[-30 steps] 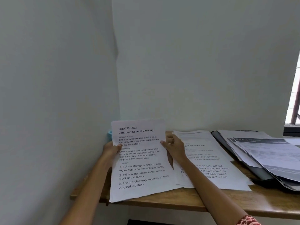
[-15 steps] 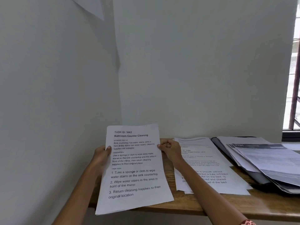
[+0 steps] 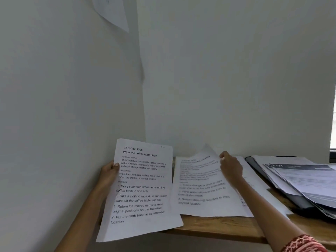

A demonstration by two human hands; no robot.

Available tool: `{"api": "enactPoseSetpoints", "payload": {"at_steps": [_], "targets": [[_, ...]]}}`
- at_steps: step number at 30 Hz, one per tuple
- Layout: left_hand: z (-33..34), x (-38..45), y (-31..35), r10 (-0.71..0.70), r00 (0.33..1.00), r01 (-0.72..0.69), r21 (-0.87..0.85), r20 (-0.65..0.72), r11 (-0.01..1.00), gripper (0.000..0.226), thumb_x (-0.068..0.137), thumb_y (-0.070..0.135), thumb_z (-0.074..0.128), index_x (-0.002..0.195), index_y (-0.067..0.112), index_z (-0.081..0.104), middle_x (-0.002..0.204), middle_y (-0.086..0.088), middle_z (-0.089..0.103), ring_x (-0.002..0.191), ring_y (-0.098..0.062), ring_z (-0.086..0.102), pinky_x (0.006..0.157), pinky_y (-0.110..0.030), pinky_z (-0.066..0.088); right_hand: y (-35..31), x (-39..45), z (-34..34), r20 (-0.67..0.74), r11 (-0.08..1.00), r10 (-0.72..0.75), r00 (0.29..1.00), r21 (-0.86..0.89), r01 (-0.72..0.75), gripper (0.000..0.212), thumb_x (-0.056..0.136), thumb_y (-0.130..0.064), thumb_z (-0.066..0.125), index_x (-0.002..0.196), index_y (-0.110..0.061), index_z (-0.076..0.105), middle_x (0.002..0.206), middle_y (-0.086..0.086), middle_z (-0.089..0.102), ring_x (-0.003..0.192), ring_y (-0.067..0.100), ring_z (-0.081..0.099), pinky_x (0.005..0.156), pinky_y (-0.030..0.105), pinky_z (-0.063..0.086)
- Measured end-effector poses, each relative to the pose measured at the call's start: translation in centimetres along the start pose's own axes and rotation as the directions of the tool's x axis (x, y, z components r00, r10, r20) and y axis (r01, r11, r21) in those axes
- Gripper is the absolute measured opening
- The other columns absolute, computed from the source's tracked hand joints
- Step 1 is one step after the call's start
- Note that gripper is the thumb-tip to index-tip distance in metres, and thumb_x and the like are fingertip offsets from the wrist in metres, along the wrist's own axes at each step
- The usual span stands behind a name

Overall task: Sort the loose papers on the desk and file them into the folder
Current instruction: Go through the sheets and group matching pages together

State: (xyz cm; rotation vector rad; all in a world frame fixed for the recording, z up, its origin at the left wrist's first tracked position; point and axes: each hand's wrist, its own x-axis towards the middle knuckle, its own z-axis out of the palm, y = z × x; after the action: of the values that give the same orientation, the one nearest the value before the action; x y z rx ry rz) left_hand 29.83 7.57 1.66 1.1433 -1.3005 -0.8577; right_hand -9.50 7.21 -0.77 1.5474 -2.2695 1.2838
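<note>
- Left hand (image 3: 109, 172) grips the "Wipe the coffee table clean" sheet (image 3: 141, 190) by its left edge, thumb on the front. The sheet is held up over the desk's (image 3: 227, 228) front-left corner, its lower part hanging past the front edge.
- Right hand (image 3: 230, 165) pinches the top edge of the "Bathroom Counter Cleaning" sheet (image 3: 201, 186). That sheet is blurred and its top corner curls up; the rest lies on a pile (image 3: 254, 184) at desk centre.
- Handling: single sheets, light and floppy, and they bend under their own weight. They likely slide easily on one another and crease if pinched hard. Best hold is an edge or corner with thumb over fingers, or both side edges to keep a sheet flat.
- Folder (image 3: 283, 190): dark, lying at the desk's right end, with a fanned stack of papers (image 3: 309, 180) on top. Cannot tell whether they sit inside it or merely on it.
- Judgement: sorting is midway, nothing clearly filed yet.
</note>
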Motion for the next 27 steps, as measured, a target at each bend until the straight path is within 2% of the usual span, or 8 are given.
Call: {"api": "enactPoseSetpoints", "payload": {"at_steps": [5,9,12,15,20,22,24,27], "targets": [[-0.4,-0.2,0.0,0.021,1.0,-0.021,0.001,0.007,1.0,0.025,0.101,0.009,0.037,0.104,0.005,0.061,0.099,-0.015,0.066,0.087,-0.027,0.064,0.075,-0.032,0.051,-0.1,-0.7,1.1,0.139,1.0,-0.017,0.99,-0.02,0.02,0.019,0.094,-0.012,0.045,0.108,-0.016,0.058,0.102,0.008,0.067,0.087,0.025,0.061,0.07,0.029,0.038],[-0.6,-0.1,0.6,0.038,0.999,-0.038,-0.005,-0.008,0.999,0.024,0.101,0.009,0.038,0.103,0.005,0.061,0.1,-0.015,0.066,0.09,-0.028,0.063,0.079,-0.034,0.05,-1.3,-1.7,2.2,0.205,0.99,-0.098,0.974,-0.084,0.117,0.021,0.092,-0.011,0.05,0.111,-0.016,0.057,0.102,0.005,0.068,0.088,0.022,0.062,0.068,0.025,0.036],[-0.8,0.0,1.5,0.058,0.998,-0.059,-0.021,-0.005,0.998,0.025,0.101,0.009,0.038,0.099,0.007,0.063,0.1,-0.012,0.066,0.09,-0.024,0.063,0.083,-0.036,0.049,-1.1,-2.3,2.9,0.294,0.981,-0.112,0.949,-0.121,0.154,0.031,0.088,-0.013,0.059,0.118,-0.019,0.054,0.11,0.002,0.066,0.095,0.019,0.061,0.071,0.023,0.036],[-0.8,0.0,2.3,0.08,0.997,-0.079,-0.063,0.008,0.995,0.024,0.101,0.008,0.038,0.097,0.01,0.062,0.094,-0.004,0.066,0.085,-0.016,0.062,0.076,-0.029,0.049,-1.1,-3.0,3.5,0.355,0.972,-0.109,0.928,-0.155,0.174,0.046,0.086,-0.021,0.066,0.128,-0.019,0.046,0.12,0.003,0.061,0.106,0.019,0.057,0.08,0.025,0.038],[-0.3,0.4,2.8,0.067,0.997,-0.064,-0.08,0.035,0.995,0.023,0.101,0.01,0.039,0.105,0.007,0.061,0.095,-0.005,0.067,0.087,-0.02,0.063,0.079,-0.034,0.05,-2.2,-2.6,2.9,0.366,0.922,-0.143,0.92,-0.288,0.258,0.054,0.086,-0.033,0.066,0.13,-0.014,0.042,0.122,0.006,0.057,0.112,0.022,0.053,0.085,0.027,0.042],[0.4,0.4,2.7,0.039,0.999,-0.038,-0.057,0.014,0.998,0.023,0.101,0.009,0.038,0.105,0.005,0.061,0.094,-0.008,0.066,0.086,-0.023,0.063,0.081,-0.035,0.05,-3.1,-2.3,2.6,0.352,0.959,-0.184,0.918,-0.139,0.245,0.043,0.088,-0.037,0.064,0.121,-0.012,0.052,0.116,0.004,0.06,0.107,0.02,0.057,0.079,0.026,0.041],[1.3,0.6,2.0,-0.015,0.999,0.014,-0.024,-0.037,1.0,0.025,0.101,0.008,0.037,0.106,0.002,0.06,0.099,-0.013,0.065,0.092,-0.028,0.062,0.087,-0.039,0.049,-4.4,-2.7,2.0,0.359,0.972,-0.2,0.912,0.191,0.138,0.031,0.092,-0.035,0.06,0.108,-0.009,0.06,0.101,0.003,0.063,0.09,0.018,0.062,0.068,0.025,0.044],[2.4,0.8,0.0,-0.143,0.986,0.142,-0.014,-0.082,0.99,0.024,0.1,0.008,0.038,0.105,-0.001,0.06,0.109,-0.019,0.064,0.096,-0.032,0.061,0.087,-0.039,0.048,-6.5,-4.1,0.9,0.513,0.813,-0.216,0.831,0.566,-0.139,0.026,0.096,-0.033,0.053,0.102,-0.009,0.061,0.09,0.006,0.067,0.067,0.014,0.061,0.058,0.023,0.05]]}}
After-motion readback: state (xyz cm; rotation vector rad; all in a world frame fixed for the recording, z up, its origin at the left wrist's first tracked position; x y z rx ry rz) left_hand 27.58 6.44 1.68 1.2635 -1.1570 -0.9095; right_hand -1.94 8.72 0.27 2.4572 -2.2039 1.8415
